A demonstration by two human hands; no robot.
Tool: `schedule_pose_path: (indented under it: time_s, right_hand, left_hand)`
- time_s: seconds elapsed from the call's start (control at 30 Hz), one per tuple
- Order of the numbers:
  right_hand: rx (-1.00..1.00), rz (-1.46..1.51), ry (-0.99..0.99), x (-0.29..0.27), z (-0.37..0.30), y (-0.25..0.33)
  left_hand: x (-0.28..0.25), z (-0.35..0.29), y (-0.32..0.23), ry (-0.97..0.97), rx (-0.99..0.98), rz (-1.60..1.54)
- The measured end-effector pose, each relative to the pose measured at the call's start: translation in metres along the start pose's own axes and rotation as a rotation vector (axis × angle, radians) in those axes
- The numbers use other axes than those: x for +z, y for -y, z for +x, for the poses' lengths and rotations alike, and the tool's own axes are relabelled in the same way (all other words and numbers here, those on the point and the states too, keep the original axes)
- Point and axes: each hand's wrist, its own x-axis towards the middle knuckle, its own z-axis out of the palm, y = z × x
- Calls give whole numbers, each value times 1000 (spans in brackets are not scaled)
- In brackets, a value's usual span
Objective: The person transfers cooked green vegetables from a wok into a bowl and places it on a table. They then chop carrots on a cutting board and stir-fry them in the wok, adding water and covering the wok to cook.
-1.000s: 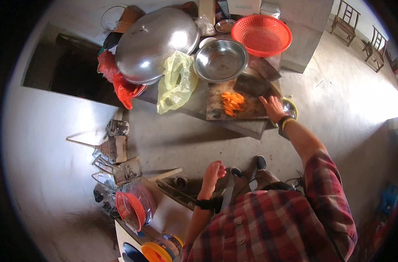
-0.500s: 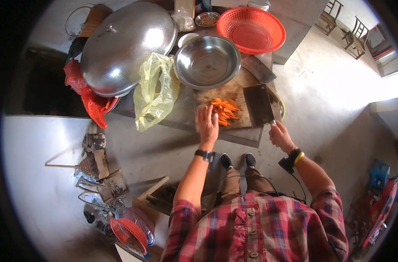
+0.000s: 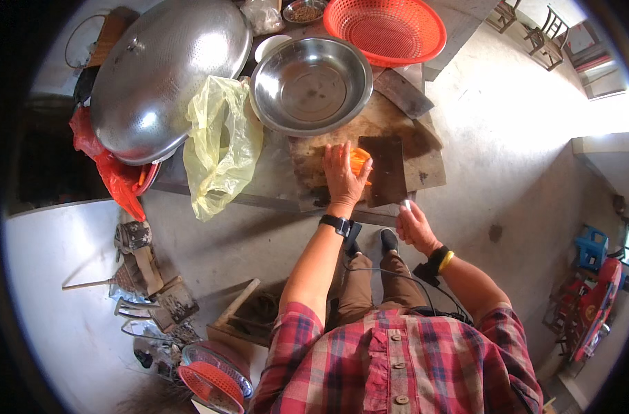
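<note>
A red plaid shirt (image 3: pixel 328 376) with ruffled placket (image 3: pixel 377 366), brown trousers (image 3: pixel 404 283) and dark shoes (image 3: pixel 389 240) are worn; black straps (image 3: pixel 337 223) are fastened on both wrists (image 3: pixel 341 209), a yellow band (image 3: pixel 446 260) on the right; dark cables (image 3: pixel 425 286) are looped across the trousers.

Left grip (image 3: pixel 343 176) palm down inside the table's (image 3: pixel 276 165) near edge, thumb spread; right grip (image 3: pixel 416 228) fisted by its near right corner.

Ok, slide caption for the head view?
Left hand cupped at orange strips, right hand gripping a dark cleaver beside them.
</note>
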Motion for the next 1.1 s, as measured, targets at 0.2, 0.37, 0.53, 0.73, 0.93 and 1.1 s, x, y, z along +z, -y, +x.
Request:
schedule_pose_path:
  time_s: [0.2,0.37,0.53,0.73,0.93,1.1]
  right_hand:
    - [39,34,96,33,-2,-14]
    - [-42,-12,153,38,-19,-12]
    - [-80,-83,373,51,-66,-6]
    - [2,-292,781,86,-164,-48]
    - [221,-517,1081,117,-282,-126]
    - [173,-679,1282,108,-417,-207]
  left_hand:
    - [3,-11,-20,-58,-52,-122]
    - [-11,-15,-41,-124,-99,-193]
    - [-88,-46,-64,-234,-225,-195]
    - [-224,-159,-105,-491,-420,101]
    - [-344,-328,-160,-786,-640,302]
    - [-411,-479,-245,-966,-763,360]
